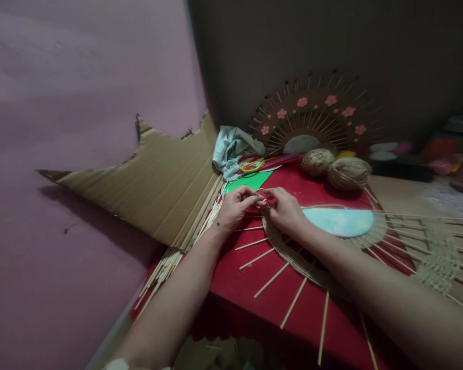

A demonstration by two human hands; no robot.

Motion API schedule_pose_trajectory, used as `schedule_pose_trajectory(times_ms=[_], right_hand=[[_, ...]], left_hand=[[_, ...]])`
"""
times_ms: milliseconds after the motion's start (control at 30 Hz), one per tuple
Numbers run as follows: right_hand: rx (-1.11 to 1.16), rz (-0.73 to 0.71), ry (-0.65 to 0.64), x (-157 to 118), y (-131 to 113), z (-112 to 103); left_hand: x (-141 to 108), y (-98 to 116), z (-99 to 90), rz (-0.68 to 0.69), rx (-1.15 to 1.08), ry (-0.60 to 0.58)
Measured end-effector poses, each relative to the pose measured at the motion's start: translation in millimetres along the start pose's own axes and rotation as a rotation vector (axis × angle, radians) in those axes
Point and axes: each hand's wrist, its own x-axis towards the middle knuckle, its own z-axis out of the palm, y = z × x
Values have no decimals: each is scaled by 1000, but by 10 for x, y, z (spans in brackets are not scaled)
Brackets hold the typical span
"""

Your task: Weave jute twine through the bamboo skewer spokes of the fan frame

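Close together over the red tabletop, my left hand [237, 203] and my right hand [285, 210] both have their fingers pinched on a thin pale strand of twine [263, 201]. The fingers cover most of the strand. Below them lies a fan-shaped weaving: a curved woven twine band [289, 257] with thin wooden sticks [272, 280] radiating outward from it. A light-blue half-round panel [337, 222] forms its centre. My right forearm crosses over the weaving and hides part of it. On the right, a wider outer woven band [438, 257] crosses the sticks.
Two balls of twine [349, 172] sit behind the weaving. Beside them are yellow-handled scissors [252, 165], a crumpled pale cloth [235, 149] and green sheet [249, 181]. Cardboard [150, 190] leans at the pink wall, near bundled sticks [165, 267]. A flowered fan [310, 110] stands behind.
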Motion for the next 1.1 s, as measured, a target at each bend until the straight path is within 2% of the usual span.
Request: schedule_pose_trajectory(times_ms=[133,233,467,600,733,833,933,1100], right_hand=[[37,-10,-4,-2,0,7],[43,4,-9,9,-2,9],[60,64,76,12,-34,-34],[76,68,141,6,-48,-77],[60,-32,205,37,-54,-104],[32,-121,156,51,-43,-80],[31,-52,65,46,-22,-25],[-35,4,51,16,-46,1]], left_hand=[[-3,-7,3,-19,28,-12],[4,-1,-16,-6,100,32],[73,-71,-140,117,523,167],[102,-116,-198,142,666,201],[121,-151,-199,133,782,179],[129,-178,-182,114,846,141],[150,-162,-183,80,919,116],[276,-5,-194,41,1036,58]])
